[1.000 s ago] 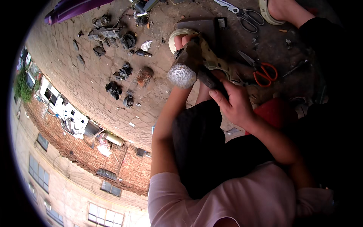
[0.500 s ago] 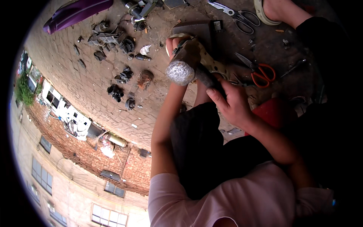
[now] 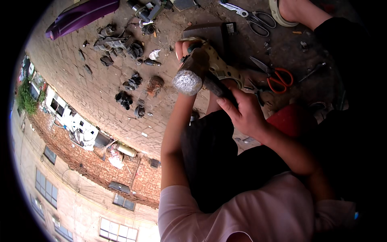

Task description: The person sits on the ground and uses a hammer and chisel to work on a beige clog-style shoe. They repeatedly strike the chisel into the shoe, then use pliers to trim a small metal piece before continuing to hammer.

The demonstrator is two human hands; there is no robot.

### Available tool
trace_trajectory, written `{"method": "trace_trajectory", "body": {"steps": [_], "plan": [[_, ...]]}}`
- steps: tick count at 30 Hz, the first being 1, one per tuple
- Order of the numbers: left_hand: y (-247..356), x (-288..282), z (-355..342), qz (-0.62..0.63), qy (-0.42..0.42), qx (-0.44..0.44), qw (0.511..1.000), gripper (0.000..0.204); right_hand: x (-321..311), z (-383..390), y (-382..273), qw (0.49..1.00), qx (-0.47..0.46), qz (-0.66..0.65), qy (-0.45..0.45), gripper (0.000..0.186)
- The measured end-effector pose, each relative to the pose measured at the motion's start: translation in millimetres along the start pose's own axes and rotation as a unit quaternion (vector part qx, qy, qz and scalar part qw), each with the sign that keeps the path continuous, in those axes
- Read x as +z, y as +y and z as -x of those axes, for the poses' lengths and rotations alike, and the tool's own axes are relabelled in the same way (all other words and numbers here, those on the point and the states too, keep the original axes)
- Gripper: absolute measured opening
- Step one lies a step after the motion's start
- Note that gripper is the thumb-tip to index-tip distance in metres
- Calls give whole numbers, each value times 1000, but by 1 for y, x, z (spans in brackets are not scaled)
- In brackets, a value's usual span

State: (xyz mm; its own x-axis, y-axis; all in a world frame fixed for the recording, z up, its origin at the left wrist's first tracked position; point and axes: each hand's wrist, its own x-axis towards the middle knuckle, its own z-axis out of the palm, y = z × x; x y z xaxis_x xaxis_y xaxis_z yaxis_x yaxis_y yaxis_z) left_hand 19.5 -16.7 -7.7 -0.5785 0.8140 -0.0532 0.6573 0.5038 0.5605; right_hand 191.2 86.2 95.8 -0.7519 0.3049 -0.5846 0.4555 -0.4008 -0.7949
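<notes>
My right hand [image 3: 248, 113] is wrapped round the dark handle of a heavy hammer [image 3: 188, 82]. The hammer's worn, silvery striking face points toward me, raised in front of my left hand [image 3: 180, 48]. Only a few bent fingers of that hand show past the hammer head. They close on a small dark piece, mostly hidden, whose kind I cannot make out. Behind the hammer is my foot in a pale clog with holes [image 3: 219, 66]. Just beyond it stands a dark metal block [image 3: 205, 31].
Orange-handled scissors [image 3: 280, 78] and larger dark-handled shears [image 3: 258, 22] lie to the right. Dark metal parts [image 3: 121, 44] and a copper-coloured coil [image 3: 155, 86] are scattered at the left. A purple casing [image 3: 82, 18] lies at the far left. Something red [image 3: 292, 120] is beside my right forearm.
The hammer head has shifted slightly left and down, and my right hand has moved a little with it. My left fingers stay near the metal block.
</notes>
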Motion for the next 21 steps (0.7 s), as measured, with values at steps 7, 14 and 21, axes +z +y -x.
{"method": "trace_trajectory", "body": {"steps": [7, 14, 21], "plan": [[6, 0, 1, -27, 2, 18, 999, 24, -1, 0, -1, 1000, 1, 20, 1, 34], [16, 7, 10, 38, 19, -129, 991, 24, -1, 5, 16, 991, -77, 110, -7, 37], [25, -3, 9, 40, 9, -107, 993, 23, -9, 11, 9, 979, -91, 175, -58, 34]]}}
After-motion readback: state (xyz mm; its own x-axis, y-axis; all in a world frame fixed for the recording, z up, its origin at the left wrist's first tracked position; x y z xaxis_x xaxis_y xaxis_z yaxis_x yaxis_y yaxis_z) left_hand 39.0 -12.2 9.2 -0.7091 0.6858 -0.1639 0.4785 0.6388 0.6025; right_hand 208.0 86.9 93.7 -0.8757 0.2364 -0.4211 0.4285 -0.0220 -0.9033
